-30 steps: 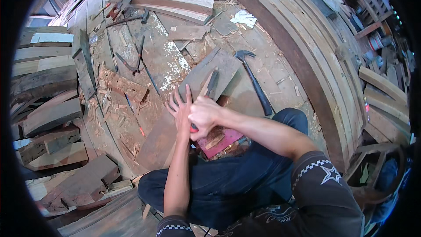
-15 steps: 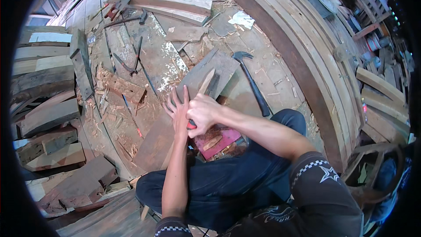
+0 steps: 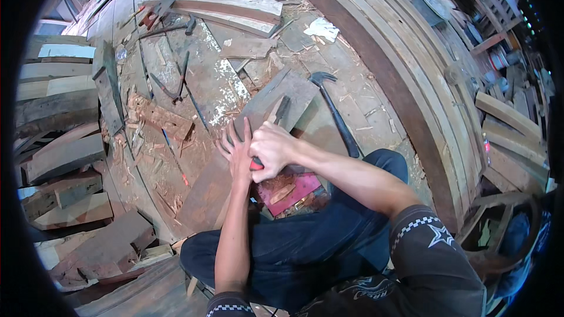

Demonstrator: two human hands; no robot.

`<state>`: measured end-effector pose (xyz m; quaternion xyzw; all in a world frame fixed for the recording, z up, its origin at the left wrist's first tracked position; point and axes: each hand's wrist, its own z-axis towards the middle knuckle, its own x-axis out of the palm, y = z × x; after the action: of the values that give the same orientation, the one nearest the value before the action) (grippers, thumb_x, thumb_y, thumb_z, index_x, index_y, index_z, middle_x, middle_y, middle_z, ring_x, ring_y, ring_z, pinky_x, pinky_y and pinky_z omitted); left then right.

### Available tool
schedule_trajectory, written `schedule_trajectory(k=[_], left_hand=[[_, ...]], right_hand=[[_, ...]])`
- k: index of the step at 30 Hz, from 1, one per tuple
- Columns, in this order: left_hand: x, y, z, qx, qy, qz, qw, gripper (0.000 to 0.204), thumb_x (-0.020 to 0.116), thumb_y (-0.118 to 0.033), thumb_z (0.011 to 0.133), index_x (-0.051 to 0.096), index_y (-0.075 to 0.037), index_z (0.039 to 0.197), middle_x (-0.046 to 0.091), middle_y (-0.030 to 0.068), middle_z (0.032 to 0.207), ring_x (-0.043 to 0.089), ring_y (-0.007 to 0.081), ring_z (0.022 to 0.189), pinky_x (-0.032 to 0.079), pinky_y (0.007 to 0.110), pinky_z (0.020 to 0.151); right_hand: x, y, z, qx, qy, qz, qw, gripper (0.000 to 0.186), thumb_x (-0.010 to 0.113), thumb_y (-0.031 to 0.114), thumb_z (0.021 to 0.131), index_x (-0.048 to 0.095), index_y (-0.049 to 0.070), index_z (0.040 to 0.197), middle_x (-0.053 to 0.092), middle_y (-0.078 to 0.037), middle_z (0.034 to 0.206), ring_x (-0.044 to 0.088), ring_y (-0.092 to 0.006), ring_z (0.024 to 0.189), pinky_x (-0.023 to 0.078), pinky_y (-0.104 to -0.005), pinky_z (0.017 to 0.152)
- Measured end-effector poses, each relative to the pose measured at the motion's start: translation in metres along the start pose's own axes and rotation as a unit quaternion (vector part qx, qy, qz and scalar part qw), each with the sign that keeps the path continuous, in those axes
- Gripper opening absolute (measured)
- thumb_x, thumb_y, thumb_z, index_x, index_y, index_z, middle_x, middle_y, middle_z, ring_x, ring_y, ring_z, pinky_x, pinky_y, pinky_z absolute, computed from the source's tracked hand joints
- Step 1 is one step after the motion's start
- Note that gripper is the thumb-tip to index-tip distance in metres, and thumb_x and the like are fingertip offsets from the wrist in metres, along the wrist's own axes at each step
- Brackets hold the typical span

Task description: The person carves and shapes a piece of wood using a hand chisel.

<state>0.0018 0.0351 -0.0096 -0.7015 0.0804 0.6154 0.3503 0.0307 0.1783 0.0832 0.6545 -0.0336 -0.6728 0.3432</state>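
My right hand (image 3: pixel 274 147) is closed in a fist around a red-and-black handled tool (image 3: pixel 257 164); its working end is hidden. Right beside it, my left hand (image 3: pixel 236 154) lies with fingers spread over a broad wooden board (image 3: pixel 205 191). A slim pointed piece of wood (image 3: pixel 274 108), pale on one face and dark on another, pokes out beyond my right fist along the board. How my hands bear on its covered part cannot be seen. Close to my right wrist, a pink-red flat piece (image 3: pixel 296 194) lies before my folded legs with a wood scrap on it.
A claw hammer (image 3: pixel 336 111) lies right of the board. Pincers (image 3: pixel 176 85), another hammer (image 3: pixel 176 26) and a chunk of wood (image 3: pixel 160 116) lie among shavings to the left and far side. Wood blocks (image 3: pixel 64 152) are stacked at left; long beams (image 3: pixel 399 70) run along the right.
The pointed wood piece shows less pale face and sticks out less past my right fist. Both hands keep nearly the same place, and the whole view has shifted slightly.
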Motion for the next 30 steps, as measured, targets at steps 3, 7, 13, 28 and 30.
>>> schedule_trajectory(k=[3, 7, 13, 28, 30], left_hand=[[0.006, 0.002, 0.003, 0.011, -0.018, 0.013, 1.000, 0.081, 0.055, -0.042, 0.081, 0.019, -0.025, 0.152, 0.016, 0.0174, 0.154, 0.019, 0.0422, 0.138, 0.008, 0.064, 0.110], [0.021, 0.013, 0.002, 0.018, -0.041, 0.039, 0.998, 0.081, 0.055, -0.041, 0.081, 0.020, -0.025, 0.152, 0.016, 0.0174, 0.155, 0.019, 0.0420, 0.139, 0.008, 0.064, 0.111], [0.002, 0.002, 0.001, 0.020, -0.019, 0.024, 0.999, 0.083, 0.057, -0.042, 0.080, 0.020, -0.025, 0.152, 0.016, 0.0177, 0.155, 0.019, 0.0416, 0.139, 0.008, 0.063, 0.111], [-0.003, -0.005, 0.003, 0.008, -0.022, 0.016, 1.000, 0.084, 0.058, -0.044, 0.080, 0.020, -0.023, 0.152, 0.015, 0.0173, 0.155, 0.019, 0.0435, 0.138, 0.008, 0.064, 0.110], [-0.006, -0.003, 0.003, 0.012, -0.018, 0.000, 1.000, 0.085, 0.058, -0.044, 0.080, 0.020, -0.024, 0.152, 0.014, 0.0167, 0.155, 0.018, 0.0437, 0.138, 0.008, 0.065, 0.110]], right_hand=[[0.001, -0.001, 0.004, -0.003, 0.002, -0.008, 1.000, 0.042, 0.066, 0.047, 0.052, 0.061, 0.006, 0.051, 0.049, -0.016, 0.044, 0.054, -0.0363, 0.046, 0.041, -0.0430, 0.048], [-0.004, 0.003, 0.000, 0.002, 0.005, 0.012, 1.000, 0.042, 0.066, 0.047, 0.052, 0.061, 0.005, 0.051, 0.049, -0.016, 0.044, 0.054, -0.0367, 0.047, 0.041, -0.0432, 0.050], [-0.009, -0.004, 0.003, 0.009, -0.007, -0.003, 1.000, 0.048, 0.065, 0.050, 0.055, 0.064, 0.002, 0.052, 0.053, -0.020, 0.046, 0.058, -0.0376, 0.048, 0.047, -0.0439, 0.051], [-0.009, -0.005, -0.001, -0.008, -0.068, 0.014, 0.998, 0.045, 0.065, 0.048, 0.054, 0.062, 0.003, 0.051, 0.052, -0.018, 0.046, 0.059, -0.0369, 0.051, 0.047, -0.0429, 0.053], [-0.010, -0.008, 0.003, 0.003, -0.055, 0.011, 0.998, 0.045, 0.066, 0.048, 0.054, 0.063, 0.004, 0.052, 0.053, -0.018, 0.046, 0.059, -0.0368, 0.051, 0.047, -0.0425, 0.053]])
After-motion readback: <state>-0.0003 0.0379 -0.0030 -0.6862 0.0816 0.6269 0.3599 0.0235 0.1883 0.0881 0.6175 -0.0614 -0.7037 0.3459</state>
